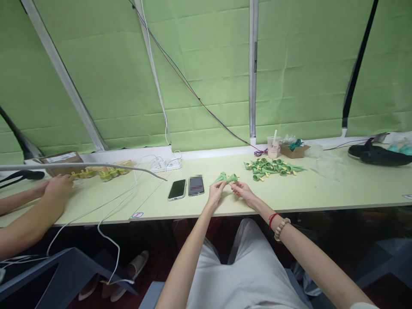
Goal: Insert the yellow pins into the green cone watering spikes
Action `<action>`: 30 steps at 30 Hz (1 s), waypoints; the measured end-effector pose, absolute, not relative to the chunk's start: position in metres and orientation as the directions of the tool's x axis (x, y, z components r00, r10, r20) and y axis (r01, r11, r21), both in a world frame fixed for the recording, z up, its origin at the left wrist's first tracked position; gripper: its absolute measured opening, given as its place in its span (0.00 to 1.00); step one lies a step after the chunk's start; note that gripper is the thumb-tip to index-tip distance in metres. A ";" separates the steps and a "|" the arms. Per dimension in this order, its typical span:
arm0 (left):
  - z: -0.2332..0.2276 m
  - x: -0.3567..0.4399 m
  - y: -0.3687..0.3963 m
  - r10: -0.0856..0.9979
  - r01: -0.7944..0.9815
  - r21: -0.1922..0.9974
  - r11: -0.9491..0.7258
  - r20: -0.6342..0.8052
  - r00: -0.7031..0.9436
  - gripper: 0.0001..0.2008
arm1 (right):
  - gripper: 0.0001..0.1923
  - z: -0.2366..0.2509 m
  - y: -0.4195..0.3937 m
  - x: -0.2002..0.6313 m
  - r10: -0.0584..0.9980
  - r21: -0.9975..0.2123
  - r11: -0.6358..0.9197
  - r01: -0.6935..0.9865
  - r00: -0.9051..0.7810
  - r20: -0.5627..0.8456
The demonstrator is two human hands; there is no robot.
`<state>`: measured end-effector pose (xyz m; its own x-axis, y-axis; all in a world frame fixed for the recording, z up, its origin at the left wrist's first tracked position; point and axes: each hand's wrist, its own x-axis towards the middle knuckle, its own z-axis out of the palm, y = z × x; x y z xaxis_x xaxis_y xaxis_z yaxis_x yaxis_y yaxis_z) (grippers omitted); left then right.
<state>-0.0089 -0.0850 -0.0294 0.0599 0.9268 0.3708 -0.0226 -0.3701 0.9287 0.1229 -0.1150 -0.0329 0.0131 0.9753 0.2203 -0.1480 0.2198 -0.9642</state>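
My left hand (216,194) pinches a small green trumpet-shaped piece (232,177) just above the table, its flared end pointing right. Close beside my right hand (243,192), the piece's rim almost meets my bent fingers. Those right fingers are pressed together; whatever is between them is too small to make out. Another green piece (221,176) lies behind my left fingertips. Further right, a loose pile of similar green pieces (273,167) with small yellow parts spreads over the table.
Two phones, one dark-screened (177,189) and one lit (196,185), lie left of my hands. Behind the pile stand a drink cup (273,146) and an open cardboard box (294,151). A co-worker's hands (59,184) handle yellow-green pieces at far left. White cables (119,199) cross the table.
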 end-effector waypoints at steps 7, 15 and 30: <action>-0.027 -0.006 -0.100 0.761 0.528 0.620 -0.580 0.644 0.081 0.10 | 0.19 -0.042 -0.119 0.122 0.830 -0.887 0.400 0.232 0.319 0.458; -0.028 -0.010 -0.095 0.765 0.537 0.645 -0.544 0.644 0.000 0.13 | 0.21 -0.035 -0.123 0.119 0.910 -0.927 0.364 0.087 0.179 0.374; -0.026 0.000 -0.104 0.692 0.674 0.395 -0.624 0.681 0.242 0.13 | 0.16 -0.043 -0.112 0.127 0.927 -0.949 0.279 -0.144 0.300 0.227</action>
